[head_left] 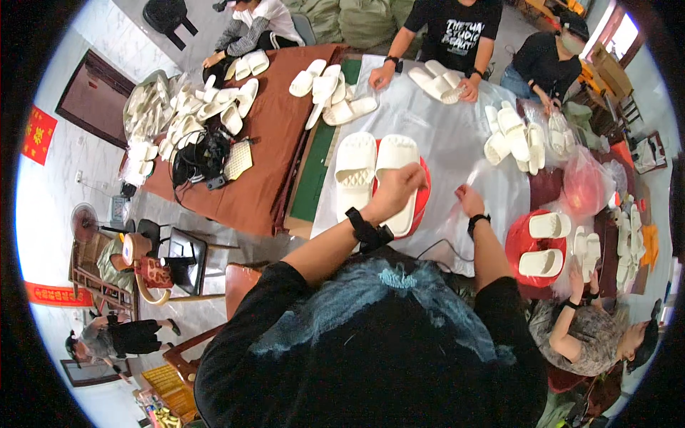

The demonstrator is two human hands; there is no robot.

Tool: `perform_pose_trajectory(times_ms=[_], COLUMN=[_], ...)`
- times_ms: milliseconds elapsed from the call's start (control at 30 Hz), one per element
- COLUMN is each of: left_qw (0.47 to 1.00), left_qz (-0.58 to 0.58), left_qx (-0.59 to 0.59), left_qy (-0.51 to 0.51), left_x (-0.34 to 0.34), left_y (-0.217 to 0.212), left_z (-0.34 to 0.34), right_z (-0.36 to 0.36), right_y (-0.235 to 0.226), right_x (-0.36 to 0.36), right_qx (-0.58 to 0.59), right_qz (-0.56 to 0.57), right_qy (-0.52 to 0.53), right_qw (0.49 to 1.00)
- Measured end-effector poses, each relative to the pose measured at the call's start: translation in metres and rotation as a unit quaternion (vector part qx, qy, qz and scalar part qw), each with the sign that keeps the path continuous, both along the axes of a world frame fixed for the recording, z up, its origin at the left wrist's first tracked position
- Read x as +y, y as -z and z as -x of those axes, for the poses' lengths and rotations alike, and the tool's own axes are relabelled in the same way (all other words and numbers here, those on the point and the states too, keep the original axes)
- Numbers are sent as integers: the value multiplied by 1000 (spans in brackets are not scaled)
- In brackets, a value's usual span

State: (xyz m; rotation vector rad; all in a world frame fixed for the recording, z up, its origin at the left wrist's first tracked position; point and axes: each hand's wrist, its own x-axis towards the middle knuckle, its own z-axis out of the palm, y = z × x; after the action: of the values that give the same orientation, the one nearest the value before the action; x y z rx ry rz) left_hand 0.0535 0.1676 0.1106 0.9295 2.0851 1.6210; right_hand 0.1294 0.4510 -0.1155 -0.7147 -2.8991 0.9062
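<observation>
At the centre of the table, on a translucent whitish plastic sheet (407,110), lies the pair of white open-toed slippers with quilted straps (355,160), resting side by side over a rounded, glossy red piece (426,187). The left hand (397,190) is over the right-hand slipper, fingers curled inward; I cannot tell whether they grip it. The right hand (470,202), at four o'clock from the pair and apart from it, has its fingers bent beside a blurred pale wisp; whether it pinches this I cannot tell.

Around the pair, a co-worker's two hands flank more white slippers (435,81) at one o'clock. Loose white slippers (512,132) cluster between two and three, a clear-and-red plastic bag (589,180) sits at three, and two white slippers on a red backing (541,264) lie toward four. Toward ten is a heap of white slippers (201,118) on a brown cloth (267,157).
</observation>
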Motion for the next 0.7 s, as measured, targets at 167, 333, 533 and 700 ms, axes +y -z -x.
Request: perform_pose_trajectory(times_ms=[167, 333, 533, 700], left_qw=[972, 944, 989, 997], left_qz=[-126, -121, -36, -37], left_qx=[-197, -258, -110, -68], left_qy=[-3, 165, 94, 15], left_x=[-21, -34, -20, 8], left_y=[14, 13, -3, -21], left_z=[11, 14, 35, 63], right_z=[1, -5, -17, -28], right_y=[-22, -62, -115, -152], right_x=[3, -13, -33, -38], right_qx=[97, 226, 242, 254], right_qz=[64, 234, 288, 272], right_qy=[0, 32, 7, -43], right_qw=[993, 945, 926, 927])
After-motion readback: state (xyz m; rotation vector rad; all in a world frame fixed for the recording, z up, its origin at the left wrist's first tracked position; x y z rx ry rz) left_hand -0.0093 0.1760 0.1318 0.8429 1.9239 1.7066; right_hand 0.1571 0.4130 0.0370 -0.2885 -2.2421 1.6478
